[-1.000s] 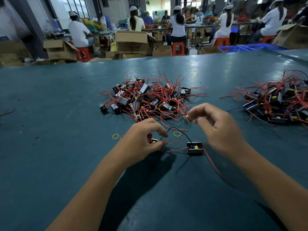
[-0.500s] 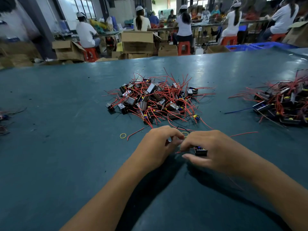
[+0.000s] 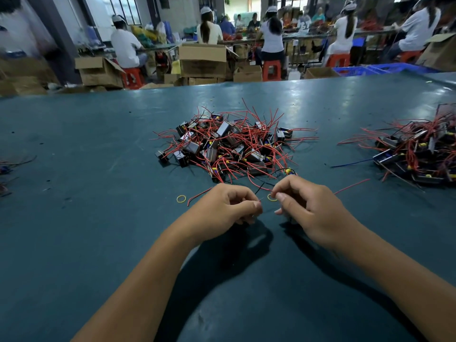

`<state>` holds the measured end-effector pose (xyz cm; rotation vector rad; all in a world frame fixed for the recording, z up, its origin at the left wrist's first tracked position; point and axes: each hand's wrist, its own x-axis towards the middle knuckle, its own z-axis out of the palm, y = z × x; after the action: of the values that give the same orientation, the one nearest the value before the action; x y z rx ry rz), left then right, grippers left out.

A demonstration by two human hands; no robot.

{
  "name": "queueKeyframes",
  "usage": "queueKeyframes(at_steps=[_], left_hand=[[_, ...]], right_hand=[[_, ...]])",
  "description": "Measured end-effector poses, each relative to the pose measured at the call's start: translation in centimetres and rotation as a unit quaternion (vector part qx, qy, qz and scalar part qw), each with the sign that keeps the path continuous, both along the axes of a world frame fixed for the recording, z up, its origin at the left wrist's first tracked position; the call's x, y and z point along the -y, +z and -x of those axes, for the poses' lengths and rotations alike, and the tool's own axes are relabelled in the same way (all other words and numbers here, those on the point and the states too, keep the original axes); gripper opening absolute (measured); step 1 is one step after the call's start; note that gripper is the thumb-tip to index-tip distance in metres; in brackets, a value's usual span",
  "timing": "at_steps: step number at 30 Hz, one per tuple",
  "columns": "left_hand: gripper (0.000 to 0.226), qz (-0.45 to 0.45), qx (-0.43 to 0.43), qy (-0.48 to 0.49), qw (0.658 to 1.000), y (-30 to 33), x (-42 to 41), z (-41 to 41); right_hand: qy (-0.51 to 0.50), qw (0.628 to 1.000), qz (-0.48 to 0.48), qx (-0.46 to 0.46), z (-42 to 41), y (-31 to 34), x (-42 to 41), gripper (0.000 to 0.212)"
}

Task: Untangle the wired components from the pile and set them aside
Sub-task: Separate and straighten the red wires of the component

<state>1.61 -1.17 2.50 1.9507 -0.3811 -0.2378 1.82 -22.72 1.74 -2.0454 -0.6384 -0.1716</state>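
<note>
A tangled pile [image 3: 229, 146] of small black box components with red wires lies in the middle of the teal table [image 3: 74, 218]. Just in front of it my left hand [image 3: 222, 208] and my right hand [image 3: 306, 208] sit close together, fingers curled. Each pinches thin wire ends between thumb and forefinger. A red wire [image 3: 351, 186] trails out to the right from under my right hand, and another red wire [image 3: 197, 196] runs left from my left hand. The components those wires belong to are hidden under my hands.
A second heap of wired components [image 3: 419, 154] lies at the right edge. Two yellow rubber bands [image 3: 181, 198] lie near my hands. Loose wires sit at the far left edge [image 3: 9, 166]. Beyond the table are cardboard boxes [image 3: 202, 60] and seated people at benches.
My hands have drawn slightly apart and lifted their fingers into a pinch on the wire ends. The black component seen under my right hand earlier is now covered.
</note>
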Motion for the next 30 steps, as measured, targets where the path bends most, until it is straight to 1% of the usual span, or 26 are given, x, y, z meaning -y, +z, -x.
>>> queueKeyframes(at_steps=[2, 4, 8, 11, 17, 22, 27, 30], left_hand=[[0.017, 0.036, -0.015, -0.011, 0.999, 0.0, -0.4, 0.0], [0.018, 0.061, -0.017, -0.012, 0.998, -0.1, -0.6, 0.1], [0.010, 0.101, -0.046, -0.037, 0.993, -0.4, 0.0, 0.4], [0.009, 0.123, -0.047, -0.019, 0.991, -0.7, 0.4, 0.2], [0.013, 0.134, -0.043, 0.012, 0.990, -1.1, 0.8, 0.2], [0.015, 0.137, -0.041, 0.020, 0.990, -1.3, 0.5, 0.2], [0.008, 0.145, -0.048, 0.023, 0.988, -1.3, 0.7, 0.3], [0.007, 0.151, -0.050, 0.026, 0.987, -1.1, 0.8, 0.2]], right_hand=[[-0.024, 0.999, -0.029, -0.018, -0.1, -0.1, -0.1, 0.013], [-0.038, 0.998, -0.042, -0.013, -0.1, -0.3, -0.2, 0.013], [-0.058, 0.998, -0.025, 0.027, 0.2, -0.3, -0.6, 0.013], [-0.068, 0.997, -0.015, 0.039, 0.2, -0.4, -0.9, 0.012], [-0.064, 0.997, -0.016, 0.045, 0.4, -0.6, -1.3, 0.018], [-0.071, 0.996, -0.026, 0.050, 0.5, -0.7, -1.7, 0.013], [-0.093, 0.994, -0.036, 0.053, 0.5, -0.8, -1.8, 0.013], [-0.099, 0.993, -0.043, 0.046, 0.4, -0.8, -1.6, 0.013]])
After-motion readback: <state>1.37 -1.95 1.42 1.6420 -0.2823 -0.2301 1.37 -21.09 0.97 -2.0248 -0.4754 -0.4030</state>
